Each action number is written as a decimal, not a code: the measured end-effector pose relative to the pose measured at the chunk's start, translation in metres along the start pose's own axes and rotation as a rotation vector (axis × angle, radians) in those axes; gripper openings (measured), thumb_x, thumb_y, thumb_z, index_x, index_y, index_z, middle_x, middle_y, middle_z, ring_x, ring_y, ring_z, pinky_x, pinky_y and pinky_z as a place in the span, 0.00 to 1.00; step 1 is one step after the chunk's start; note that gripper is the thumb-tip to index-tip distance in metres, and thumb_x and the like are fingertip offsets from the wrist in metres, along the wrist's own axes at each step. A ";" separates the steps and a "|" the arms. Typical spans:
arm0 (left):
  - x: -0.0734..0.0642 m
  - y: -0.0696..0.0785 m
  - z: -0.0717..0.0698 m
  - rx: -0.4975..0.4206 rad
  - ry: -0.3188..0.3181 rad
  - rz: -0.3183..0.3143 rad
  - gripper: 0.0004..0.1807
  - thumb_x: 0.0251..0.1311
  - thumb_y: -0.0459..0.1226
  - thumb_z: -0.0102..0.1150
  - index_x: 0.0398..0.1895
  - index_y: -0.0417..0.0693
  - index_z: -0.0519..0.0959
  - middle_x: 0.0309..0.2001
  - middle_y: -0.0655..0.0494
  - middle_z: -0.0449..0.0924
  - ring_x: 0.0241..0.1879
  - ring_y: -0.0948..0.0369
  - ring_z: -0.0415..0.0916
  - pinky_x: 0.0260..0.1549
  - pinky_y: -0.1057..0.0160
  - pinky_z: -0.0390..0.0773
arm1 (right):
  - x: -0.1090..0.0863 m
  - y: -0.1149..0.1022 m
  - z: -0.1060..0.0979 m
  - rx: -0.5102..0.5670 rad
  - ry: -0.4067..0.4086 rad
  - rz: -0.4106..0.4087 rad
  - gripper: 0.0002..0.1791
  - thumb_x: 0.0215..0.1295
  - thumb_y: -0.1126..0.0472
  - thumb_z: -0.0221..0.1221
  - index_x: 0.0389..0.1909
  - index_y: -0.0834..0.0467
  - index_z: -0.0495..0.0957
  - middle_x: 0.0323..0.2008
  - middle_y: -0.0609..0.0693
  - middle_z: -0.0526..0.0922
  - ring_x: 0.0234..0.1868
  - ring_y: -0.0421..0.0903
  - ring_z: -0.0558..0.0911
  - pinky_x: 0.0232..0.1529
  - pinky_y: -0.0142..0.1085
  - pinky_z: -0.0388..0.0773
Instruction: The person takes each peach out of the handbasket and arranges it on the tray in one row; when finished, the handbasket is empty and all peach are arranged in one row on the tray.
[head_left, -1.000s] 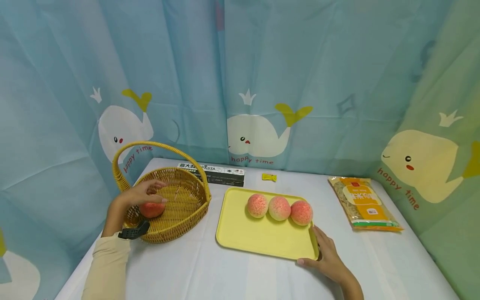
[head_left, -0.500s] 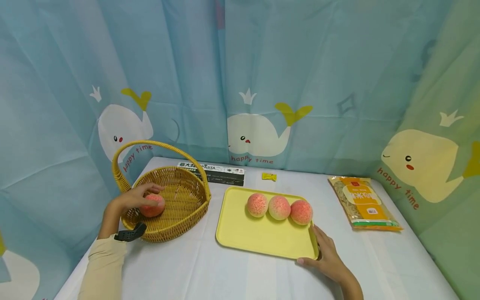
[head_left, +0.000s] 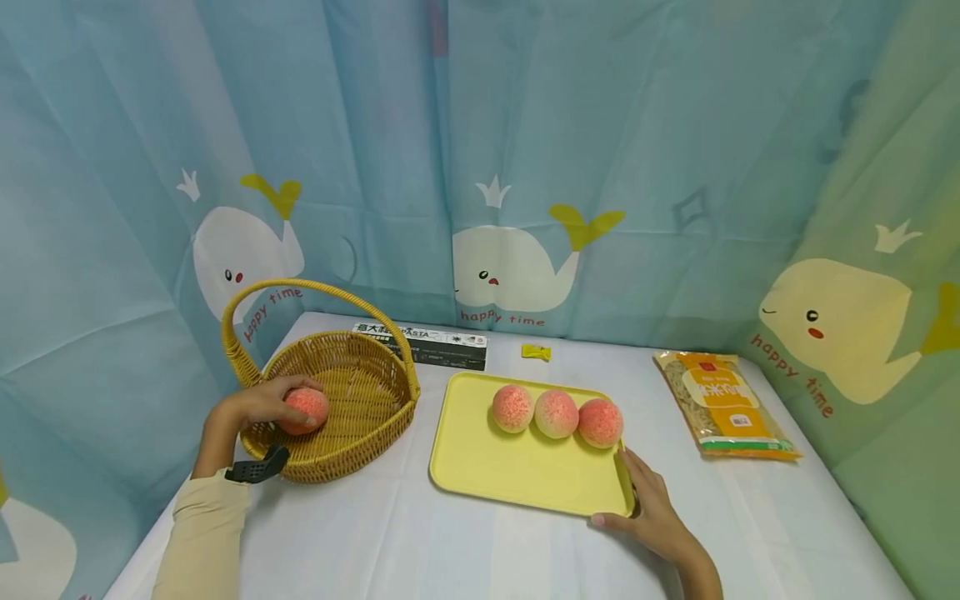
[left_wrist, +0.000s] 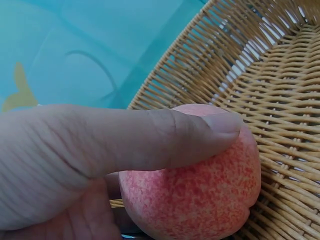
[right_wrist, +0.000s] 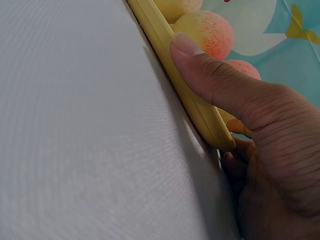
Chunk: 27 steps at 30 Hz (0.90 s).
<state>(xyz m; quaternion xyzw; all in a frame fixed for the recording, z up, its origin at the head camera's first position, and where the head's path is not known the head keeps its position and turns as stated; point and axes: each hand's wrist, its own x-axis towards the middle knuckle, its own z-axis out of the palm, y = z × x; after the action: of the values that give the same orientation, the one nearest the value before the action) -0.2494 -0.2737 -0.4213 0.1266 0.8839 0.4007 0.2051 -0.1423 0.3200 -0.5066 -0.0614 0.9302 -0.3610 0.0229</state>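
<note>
In the head view my left hand (head_left: 261,403) reaches over the left rim of a yellow wicker basket (head_left: 367,442) and holds a pinkish-red peach (head_left: 311,406) inside it. The left wrist view shows the thumb laid across the top of that peach (left_wrist: 195,200), with the other fingers mostly hidden behind it. My right hand (head_left: 660,518) grips the near right corner of a yellow tray (head_left: 510,479), thumb at the front edge and fingers along the right side. Three peaches (head_left: 557,414) sit in a row on the tray's far right part.
Behind the basket lies a black-and-white pasta box (head_left: 450,350). A small yellow wrapped piece (head_left: 536,352) lies beyond the tray, and an orange-and-clear food bag (head_left: 726,406) lies to the right. The basket's tall handle (head_left: 330,287) arches over it. Whale-print curtains (head_left: 517,267) enclose the table.
My left hand has lowered and closed its fingers around the peach in the basket, which now shows more between thumb and fingers. My right hand keeps its place at the tray corner.
</note>
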 end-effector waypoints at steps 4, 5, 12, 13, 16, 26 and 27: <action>-0.002 0.001 0.001 0.023 0.005 0.011 0.35 0.55 0.39 0.69 0.64 0.34 0.67 0.56 0.36 0.70 0.50 0.50 0.72 0.41 0.60 0.76 | -0.001 -0.001 0.000 -0.008 0.000 -0.010 0.62 0.47 0.49 0.75 0.75 0.67 0.48 0.74 0.70 0.46 0.68 0.67 0.52 0.62 0.70 0.54; -0.002 0.001 0.001 0.026 0.006 0.013 0.35 0.55 0.39 0.68 0.64 0.34 0.67 0.56 0.36 0.70 0.50 0.50 0.72 0.41 0.60 0.76 | -0.001 -0.001 0.000 -0.007 0.001 -0.012 0.62 0.47 0.49 0.75 0.75 0.67 0.48 0.74 0.71 0.46 0.68 0.68 0.52 0.62 0.70 0.54; 0.000 0.002 0.001 0.056 0.020 0.053 0.33 0.55 0.39 0.68 0.62 0.34 0.69 0.53 0.38 0.73 0.48 0.51 0.72 0.41 0.60 0.76 | -0.001 0.000 -0.001 0.001 0.006 -0.006 0.62 0.47 0.48 0.75 0.75 0.67 0.48 0.74 0.70 0.46 0.69 0.68 0.50 0.62 0.71 0.53; 0.001 0.002 0.002 0.053 0.021 0.055 0.33 0.55 0.39 0.68 0.61 0.34 0.69 0.53 0.38 0.74 0.48 0.52 0.72 0.41 0.60 0.77 | 0.000 0.000 -0.001 0.002 0.005 -0.004 0.62 0.47 0.48 0.75 0.75 0.67 0.48 0.74 0.70 0.45 0.69 0.68 0.50 0.62 0.71 0.52; 0.002 0.001 0.003 0.042 0.018 0.064 0.33 0.54 0.39 0.68 0.61 0.34 0.69 0.53 0.39 0.74 0.48 0.53 0.73 0.42 0.61 0.77 | -0.001 0.000 -0.001 0.006 0.005 -0.003 0.63 0.47 0.48 0.75 0.75 0.67 0.47 0.74 0.70 0.45 0.69 0.68 0.50 0.62 0.71 0.52; 0.002 0.008 0.007 0.024 0.032 0.083 0.33 0.56 0.42 0.64 0.63 0.37 0.69 0.55 0.41 0.75 0.50 0.54 0.72 0.42 0.60 0.77 | -0.002 0.000 0.000 -0.006 0.001 -0.005 0.62 0.47 0.49 0.75 0.75 0.68 0.47 0.74 0.71 0.45 0.68 0.68 0.52 0.61 0.71 0.55; 0.002 0.009 0.007 0.028 0.035 0.083 0.32 0.57 0.42 0.64 0.63 0.37 0.69 0.55 0.41 0.75 0.50 0.53 0.72 0.42 0.60 0.77 | -0.002 0.000 0.000 -0.005 0.001 -0.004 0.62 0.47 0.49 0.75 0.75 0.68 0.47 0.74 0.71 0.45 0.68 0.68 0.51 0.61 0.71 0.54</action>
<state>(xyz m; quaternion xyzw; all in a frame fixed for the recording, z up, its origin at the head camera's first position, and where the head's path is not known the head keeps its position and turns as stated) -0.2472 -0.2627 -0.4192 0.1591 0.8869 0.3987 0.1709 -0.1406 0.3202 -0.5062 -0.0633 0.9310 -0.3588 0.0217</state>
